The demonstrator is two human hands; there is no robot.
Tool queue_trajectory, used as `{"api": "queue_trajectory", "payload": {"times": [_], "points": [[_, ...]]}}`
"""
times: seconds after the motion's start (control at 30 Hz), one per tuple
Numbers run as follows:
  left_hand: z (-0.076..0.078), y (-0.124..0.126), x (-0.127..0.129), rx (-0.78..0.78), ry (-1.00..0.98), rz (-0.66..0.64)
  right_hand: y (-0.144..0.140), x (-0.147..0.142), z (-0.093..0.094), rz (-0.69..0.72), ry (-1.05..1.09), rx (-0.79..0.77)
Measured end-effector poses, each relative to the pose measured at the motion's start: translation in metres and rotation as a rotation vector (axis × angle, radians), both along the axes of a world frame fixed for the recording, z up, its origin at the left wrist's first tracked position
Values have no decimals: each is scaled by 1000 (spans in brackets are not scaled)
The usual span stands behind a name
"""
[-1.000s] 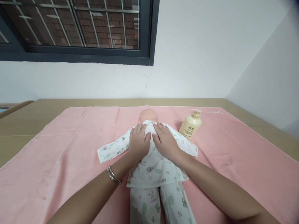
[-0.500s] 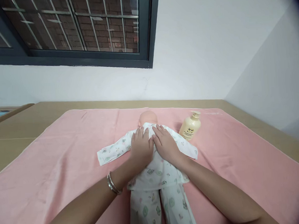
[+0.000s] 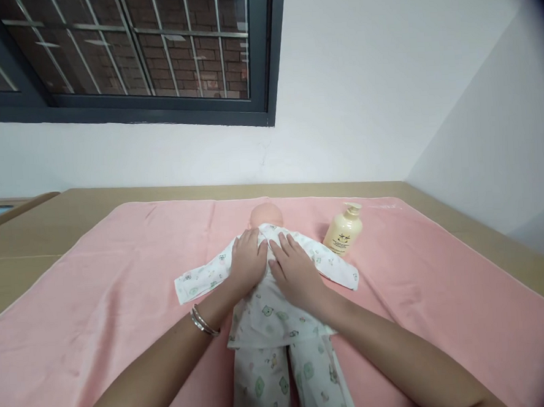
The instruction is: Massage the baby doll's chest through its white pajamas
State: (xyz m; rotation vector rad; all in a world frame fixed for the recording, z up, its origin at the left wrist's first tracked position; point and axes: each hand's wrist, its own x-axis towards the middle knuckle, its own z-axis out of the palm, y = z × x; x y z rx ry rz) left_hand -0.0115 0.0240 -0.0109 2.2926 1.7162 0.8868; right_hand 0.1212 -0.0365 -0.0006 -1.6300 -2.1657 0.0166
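Your right hand [image 3: 297, 275] slid slightly nearer along back of baby doll [image 3: 272, 317]; left hand [image 3: 248, 259] sits farther. Both palms flat, gripping nothing. Doll seemingly face-down on pink mat [image 3: 410, 281], left of pump bottle [image 3: 342, 231]. Keep pressure even.

dark print [image 3: 343, 240] on cream-yellow pump bottle [image 3: 349, 225], beyond the right hand [image 3: 297, 274] to its right, seemingly too small to read
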Motion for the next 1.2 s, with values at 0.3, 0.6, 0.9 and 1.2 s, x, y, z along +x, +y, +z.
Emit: {"api": "queue_trajectory", "payload": {"times": [0.3,0.6,0.9,1.2], "points": [[-8,-38,8,127,59,-65,45,32,-4,-36,132,-89],[-11,-20,-5,27,-58,-115,16,16,-1,-58,-6,-40],[-9,-25,-4,38,-63,-117,2,7,-3,-34,-43,-45],[-13,-23,-5,69,-64,-119,0,8,-2,-19,-48,-36]]}}
